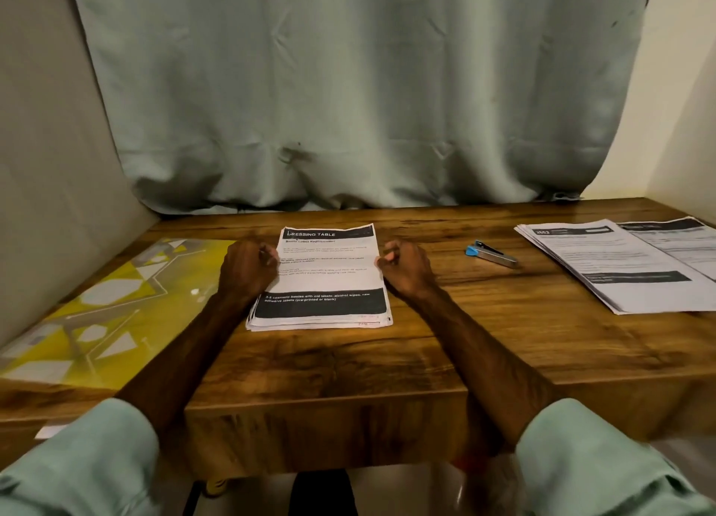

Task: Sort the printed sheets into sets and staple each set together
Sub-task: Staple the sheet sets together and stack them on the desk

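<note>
a: what fills the back?
b: a pale green curtain (348, 89), hanging down to a wooden table (348, 360).
a: and on the table?
b: a yellow patterned mat (108, 306) at the left, fanned printed sheets (620, 275) at the far right, and a neat stack of sheets (321, 279) in the middle.
a: the hands?
b: left hand (246, 267) on the stack's left edge, right hand (407, 269) at its right edge. both have curled fingers; i cannot tell whether they pinch paper.
a: the stapler?
b: the blue-ended stapler (490, 252) lies between stack and fanned sheets, untouched.
</note>
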Demonstrator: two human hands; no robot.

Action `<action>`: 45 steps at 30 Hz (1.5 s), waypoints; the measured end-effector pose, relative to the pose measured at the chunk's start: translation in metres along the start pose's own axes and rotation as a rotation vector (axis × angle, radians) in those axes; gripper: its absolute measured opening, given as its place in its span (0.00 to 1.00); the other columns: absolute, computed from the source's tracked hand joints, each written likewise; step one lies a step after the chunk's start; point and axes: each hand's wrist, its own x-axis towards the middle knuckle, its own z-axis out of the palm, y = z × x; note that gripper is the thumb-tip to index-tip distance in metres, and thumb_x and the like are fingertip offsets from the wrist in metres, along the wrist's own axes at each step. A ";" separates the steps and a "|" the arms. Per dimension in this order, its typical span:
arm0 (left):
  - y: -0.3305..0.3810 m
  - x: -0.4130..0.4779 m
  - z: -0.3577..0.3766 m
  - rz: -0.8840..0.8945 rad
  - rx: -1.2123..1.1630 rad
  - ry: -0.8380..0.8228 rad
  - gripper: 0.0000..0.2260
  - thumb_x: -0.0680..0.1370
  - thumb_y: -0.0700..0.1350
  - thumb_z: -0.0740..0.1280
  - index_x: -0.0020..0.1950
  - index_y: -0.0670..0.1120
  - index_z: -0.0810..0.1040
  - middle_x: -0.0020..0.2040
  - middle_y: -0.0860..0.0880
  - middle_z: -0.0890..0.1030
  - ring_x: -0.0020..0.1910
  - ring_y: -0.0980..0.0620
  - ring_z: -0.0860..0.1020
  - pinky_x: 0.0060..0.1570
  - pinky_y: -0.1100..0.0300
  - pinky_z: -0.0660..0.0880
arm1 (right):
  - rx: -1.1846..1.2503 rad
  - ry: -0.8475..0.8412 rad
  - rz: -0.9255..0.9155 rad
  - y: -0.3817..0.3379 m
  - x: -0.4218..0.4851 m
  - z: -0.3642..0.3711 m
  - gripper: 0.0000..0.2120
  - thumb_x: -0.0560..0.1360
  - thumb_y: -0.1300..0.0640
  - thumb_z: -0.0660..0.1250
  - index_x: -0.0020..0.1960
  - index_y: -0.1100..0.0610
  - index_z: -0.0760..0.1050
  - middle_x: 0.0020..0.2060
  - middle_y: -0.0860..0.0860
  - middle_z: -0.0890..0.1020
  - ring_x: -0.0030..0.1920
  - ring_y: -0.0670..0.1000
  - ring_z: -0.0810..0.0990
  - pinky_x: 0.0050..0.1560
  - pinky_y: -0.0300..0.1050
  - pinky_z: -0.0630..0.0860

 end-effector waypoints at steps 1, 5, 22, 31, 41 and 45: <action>0.003 0.002 -0.001 0.001 0.011 0.001 0.07 0.73 0.41 0.73 0.38 0.51 0.84 0.41 0.51 0.86 0.42 0.50 0.83 0.46 0.54 0.80 | 0.004 -0.010 -0.009 0.001 -0.003 -0.003 0.06 0.76 0.59 0.73 0.53 0.57 0.80 0.46 0.50 0.83 0.50 0.50 0.82 0.55 0.54 0.81; 0.022 0.012 0.004 0.112 0.084 -0.042 0.07 0.73 0.44 0.74 0.39 0.56 0.81 0.45 0.52 0.85 0.48 0.46 0.82 0.49 0.51 0.80 | 0.016 -0.068 -0.022 0.006 -0.013 -0.027 0.11 0.77 0.60 0.72 0.59 0.55 0.78 0.49 0.49 0.82 0.50 0.47 0.81 0.50 0.43 0.81; 0.328 -0.063 0.166 0.541 -0.160 -0.394 0.07 0.79 0.45 0.68 0.56 0.49 0.82 0.56 0.50 0.80 0.58 0.51 0.75 0.54 0.56 0.73 | -0.254 0.259 0.074 0.129 0.006 -0.266 0.11 0.75 0.62 0.74 0.57 0.58 0.84 0.53 0.54 0.86 0.51 0.51 0.84 0.57 0.45 0.80; 0.404 -0.094 0.244 0.704 -0.265 -0.476 0.14 0.83 0.52 0.64 0.65 0.47 0.79 0.66 0.47 0.78 0.68 0.49 0.71 0.71 0.53 0.68 | -0.598 0.154 0.441 0.214 0.022 -0.341 0.29 0.72 0.49 0.78 0.67 0.61 0.76 0.65 0.60 0.78 0.66 0.60 0.74 0.65 0.52 0.73; 0.395 -0.095 0.272 0.753 -0.268 -0.499 0.12 0.83 0.52 0.64 0.62 0.48 0.80 0.64 0.47 0.80 0.65 0.49 0.73 0.66 0.51 0.71 | -0.686 0.082 0.583 0.231 0.045 -0.354 0.35 0.74 0.38 0.74 0.69 0.60 0.71 0.67 0.60 0.75 0.68 0.61 0.72 0.68 0.59 0.72; 0.396 -0.097 0.274 0.738 -0.263 -0.478 0.12 0.84 0.52 0.64 0.63 0.48 0.80 0.64 0.48 0.80 0.66 0.50 0.73 0.65 0.53 0.72 | -0.697 0.070 0.633 0.228 0.057 -0.357 0.37 0.73 0.37 0.74 0.71 0.59 0.70 0.70 0.60 0.73 0.71 0.61 0.70 0.70 0.59 0.70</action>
